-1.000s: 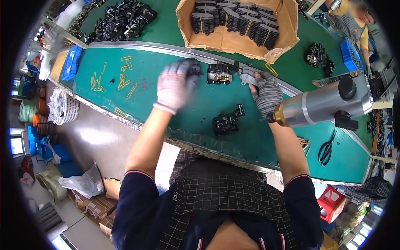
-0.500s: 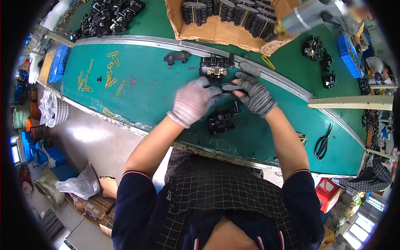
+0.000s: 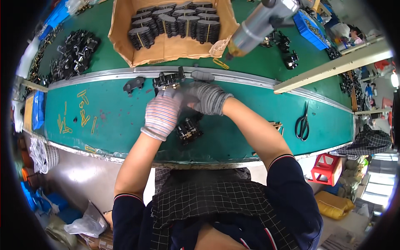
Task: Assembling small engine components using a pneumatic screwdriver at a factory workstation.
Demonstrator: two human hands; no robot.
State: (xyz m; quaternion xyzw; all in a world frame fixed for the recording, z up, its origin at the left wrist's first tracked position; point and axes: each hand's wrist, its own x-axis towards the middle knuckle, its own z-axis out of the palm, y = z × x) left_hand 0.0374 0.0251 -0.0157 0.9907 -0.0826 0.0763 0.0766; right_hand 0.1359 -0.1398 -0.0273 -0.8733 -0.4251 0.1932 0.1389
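Here: cardboard box, upper centre, holds banded dark pads; blue bin, upper right, small parts; left hand, right hand, centre, grips blurred, cannot tell.

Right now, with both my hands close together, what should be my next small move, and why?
Perhaps steady the black metal part just beyond your left hand: that hand reaches its near edge, and your right hand is close beside. Whether the hands hold anything is too blurred to tell, so I would avoid bigger moves.
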